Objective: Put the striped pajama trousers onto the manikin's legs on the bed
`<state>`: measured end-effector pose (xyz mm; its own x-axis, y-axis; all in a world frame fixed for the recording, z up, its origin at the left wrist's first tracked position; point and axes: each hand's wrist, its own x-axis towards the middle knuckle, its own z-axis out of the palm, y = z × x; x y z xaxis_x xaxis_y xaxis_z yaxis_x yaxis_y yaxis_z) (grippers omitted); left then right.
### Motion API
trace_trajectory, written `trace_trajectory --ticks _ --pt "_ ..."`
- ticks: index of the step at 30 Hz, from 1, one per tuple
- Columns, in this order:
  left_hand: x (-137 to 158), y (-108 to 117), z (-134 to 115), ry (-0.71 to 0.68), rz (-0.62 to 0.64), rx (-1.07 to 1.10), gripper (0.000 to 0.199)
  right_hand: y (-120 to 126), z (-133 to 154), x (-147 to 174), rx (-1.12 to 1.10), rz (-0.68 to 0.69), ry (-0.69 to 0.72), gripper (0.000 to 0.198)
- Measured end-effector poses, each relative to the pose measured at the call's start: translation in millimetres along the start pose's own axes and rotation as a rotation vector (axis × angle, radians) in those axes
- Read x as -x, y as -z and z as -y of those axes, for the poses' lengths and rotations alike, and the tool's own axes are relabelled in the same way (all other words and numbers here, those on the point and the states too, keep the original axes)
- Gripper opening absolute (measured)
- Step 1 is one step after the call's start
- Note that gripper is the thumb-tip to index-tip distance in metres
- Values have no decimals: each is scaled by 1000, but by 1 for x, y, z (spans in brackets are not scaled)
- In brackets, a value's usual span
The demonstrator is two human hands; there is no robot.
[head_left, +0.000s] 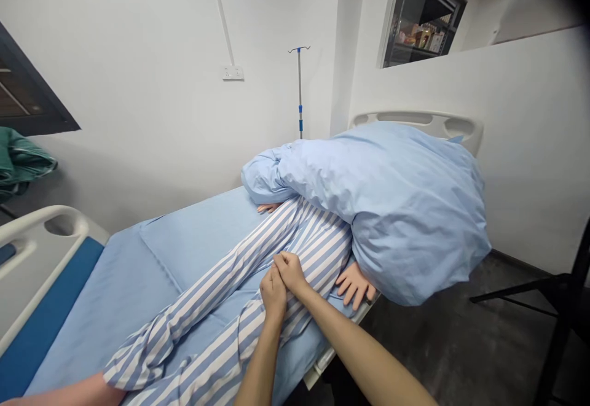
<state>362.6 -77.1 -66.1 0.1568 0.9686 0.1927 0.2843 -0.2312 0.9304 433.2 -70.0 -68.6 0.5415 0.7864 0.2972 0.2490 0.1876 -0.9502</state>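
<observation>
On the bed lies a manikin in blue-and-white striped trousers (230, 258), its upper body covered by a bunched light-blue quilt (391, 203). My left hand (273, 290) and my right hand (289, 271) are drawn together above its upper thighs. Both have their fingers curled closed, and the two touch at the fingertips. Whatever lies inside the fingers, if anything, is hidden. The manikin's near hand (356, 284) rests palm down at the mattress edge, with spread fingers. Part of its far hand (268, 207) peeks from under the quilt. One bare lower leg (69, 394) shows at the bottom left.
A light-blue sheet (152, 252) covers the bed, between a footboard (55, 234) at left and a headboard (424, 117) at the far end. Behind stands an IV pole (300, 86). A black tripod (553, 295) is on the floor at right; green cloth (23, 160) hangs left.
</observation>
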Motion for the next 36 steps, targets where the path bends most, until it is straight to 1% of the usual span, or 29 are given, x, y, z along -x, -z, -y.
trace_trajectory --ticks 2,5,8,10,14,15,18,20,22,24,26,28,30,31,33,34,35,36 --pt "1 -1 1 -18 -2 -29 40 5 7 -7 -21 21 -15 33" --pt "1 -3 1 -44 -3 -67 41 21 22 -24 1 45 34 33" --pt "2 -4 1 -57 -9 -89 41 43 31 -43 57 5 78 34" --pt "2 -4 1 -45 -25 -96 40 57 26 -51 129 -12 85 34" --pt "3 -5 1 -66 -31 -130 38 74 -3 -50 372 26 125 34" --pt "3 -6 1 -72 -30 -142 38 76 -9 -47 428 26 147 33" --pt "3 -11 -1 -41 -38 -159 38 76 -20 -41 558 -47 181 33" --pt "4 -11 -1 -20 -21 -131 40 74 -19 -39 606 -57 195 34" --pt "7 -4 1 -7 26 -79 40 74 -16 -38 625 -36 211 34" --pt "9 17 6 3 53 -40 39 75 -14 -37 629 -29 220 34" --pt "8 56 11 25 14 -52 37 76 -13 -36 622 -28 221 35" --pt "5 109 15 69 -45 -119 36 77 -13 -35 613 -14 219 36" --pt "2 169 16 139 -79 -235 35 77 -12 -35 610 -5 215 37" --pt "1 197 17 162 -145 -290 35 77 -12 -35 613 -4 211 37" --pt "4 243 23 182 -212 -363 35 76 -12 -35 627 -4 200 37" --pt "8 259 29 196 -228 -374 35 76 -12 -36 637 -1 193 37" --pt "13 270 37 202 -219 -380 35 75 -12 -36 647 4 187 37" --pt "20 276 47 209 -199 -389 36 75 -12 -37 657 11 183 37"
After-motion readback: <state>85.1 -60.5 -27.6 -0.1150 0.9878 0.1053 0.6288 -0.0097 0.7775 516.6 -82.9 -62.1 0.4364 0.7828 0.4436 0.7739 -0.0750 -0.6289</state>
